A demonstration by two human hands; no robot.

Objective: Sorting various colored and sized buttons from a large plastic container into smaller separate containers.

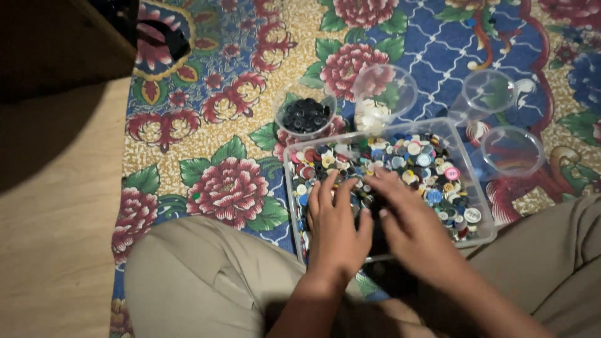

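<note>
- Two hands work in the mixed buttons point(413, 159): the left hand point(335, 225) lies flat with fingers spread, gripping nothing; the right hand point(407, 222) reaches across, blurred, so whether it pinches a button I cannot tell.
- The buttons fill a clear plastic tray point(482, 216) on the floral mat point(219, 112), between the knees; a hard press near its edge could tip it and scatter them.
- A tub of black buttons point(305, 116), a tub of white buttons point(374, 111) and two empty cups point(512, 150) stand just behind; a careless sweep could knock them over.
</note>
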